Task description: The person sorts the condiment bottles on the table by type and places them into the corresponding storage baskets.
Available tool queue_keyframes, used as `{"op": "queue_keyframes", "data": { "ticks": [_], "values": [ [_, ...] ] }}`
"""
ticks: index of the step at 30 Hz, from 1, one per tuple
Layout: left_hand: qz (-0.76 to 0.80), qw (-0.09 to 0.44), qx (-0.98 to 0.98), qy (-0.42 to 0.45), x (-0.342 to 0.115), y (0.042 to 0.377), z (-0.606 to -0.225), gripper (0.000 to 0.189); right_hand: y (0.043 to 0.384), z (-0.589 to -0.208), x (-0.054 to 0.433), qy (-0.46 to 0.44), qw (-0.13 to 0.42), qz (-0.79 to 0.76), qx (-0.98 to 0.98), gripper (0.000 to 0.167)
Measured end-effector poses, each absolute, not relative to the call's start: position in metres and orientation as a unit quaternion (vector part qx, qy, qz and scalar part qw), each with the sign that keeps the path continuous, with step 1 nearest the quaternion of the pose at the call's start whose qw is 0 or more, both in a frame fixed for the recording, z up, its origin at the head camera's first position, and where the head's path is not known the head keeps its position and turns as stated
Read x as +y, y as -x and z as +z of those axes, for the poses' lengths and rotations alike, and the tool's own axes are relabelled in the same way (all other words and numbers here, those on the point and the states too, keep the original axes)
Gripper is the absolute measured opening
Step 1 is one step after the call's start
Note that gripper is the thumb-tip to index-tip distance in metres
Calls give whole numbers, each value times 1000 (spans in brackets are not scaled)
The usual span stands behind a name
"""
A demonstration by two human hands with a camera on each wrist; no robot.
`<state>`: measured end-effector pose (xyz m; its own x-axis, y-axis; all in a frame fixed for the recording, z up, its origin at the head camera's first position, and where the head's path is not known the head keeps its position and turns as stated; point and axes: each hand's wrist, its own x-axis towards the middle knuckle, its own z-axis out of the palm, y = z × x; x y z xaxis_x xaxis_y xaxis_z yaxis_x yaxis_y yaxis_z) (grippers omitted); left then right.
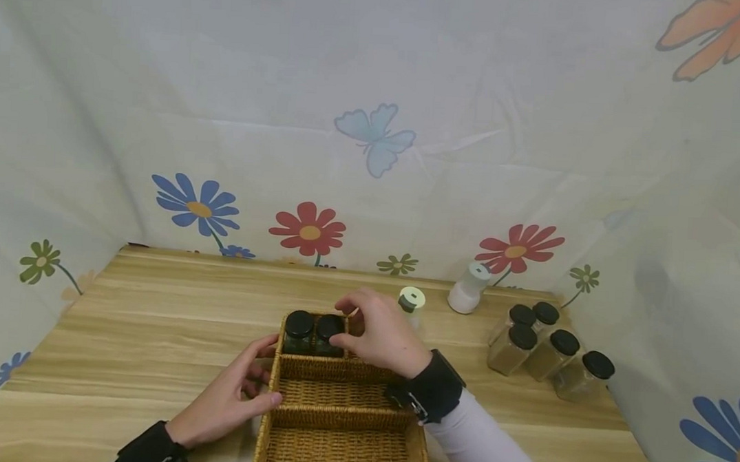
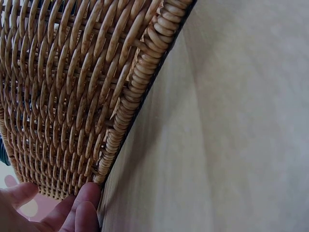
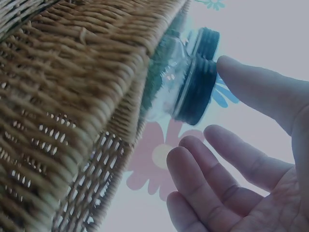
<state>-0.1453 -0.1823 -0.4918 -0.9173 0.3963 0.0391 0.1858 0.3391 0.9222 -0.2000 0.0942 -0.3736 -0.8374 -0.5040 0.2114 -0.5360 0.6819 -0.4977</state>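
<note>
A woven wicker basket (image 1: pixel 342 445) with compartments stands on the table. Two glass jars with black lids, a left jar (image 1: pixel 299 328) and a right jar (image 1: pixel 330 331), sit side by side in its far compartment. My right hand (image 1: pixel 390 334) is over that compartment, with the thumb at the right jar's lid. In the right wrist view, the fingers spread apart beside the black lid (image 3: pixel 197 92) and do not wrap it; dark green contents show through the glass. My left hand (image 1: pixel 232 399) rests against the basket's left side, relaxed fingertips (image 2: pixel 87 205) touching the wicker near its bottom edge.
Several black-lidded spice jars (image 1: pixel 537 345) stand in a group on the right of the wooden table (image 1: pixel 174 319). A white bottle (image 1: pixel 469 288) is near the back edge; another pale-topped bottle (image 1: pixel 412 300) stands behind my right hand. A flowered cloth (image 1: pixel 256 150) hangs behind.
</note>
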Motion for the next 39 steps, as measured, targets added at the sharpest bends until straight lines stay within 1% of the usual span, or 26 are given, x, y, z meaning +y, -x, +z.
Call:
{"op": "queue_keyframes", "data": {
  "ticks": [7, 12, 19, 26, 29, 35, 39],
  "values": [
    [542, 94, 818, -169, -182, 145, -491, 80, 197, -365, 106, -278, 49, 275, -919, 38],
    [540, 98, 819, -166, -180, 145, -492, 81, 194, -362, 128, -276, 71, 283, -916, 34],
    [542, 99, 816, -172, -180, 145, -492, 81, 191, -360, 182, -256, 155, 299, -906, 27],
    [543, 93, 815, -179, -183, 145, -493, 80, 191, -364, 227, -204, 220, 242, -923, 25],
    [541, 94, 817, -176, -183, 145, -492, 80, 194, -369, 241, -183, 238, 223, -927, 25],
    [538, 97, 820, -169, -183, 145, -492, 81, 197, -379, 264, -129, 258, 196, -937, 34],
    [536, 99, 821, -170, -182, 145, -491, 81, 198, -386, 279, -107, 275, 195, -935, 36]
  ]
}}
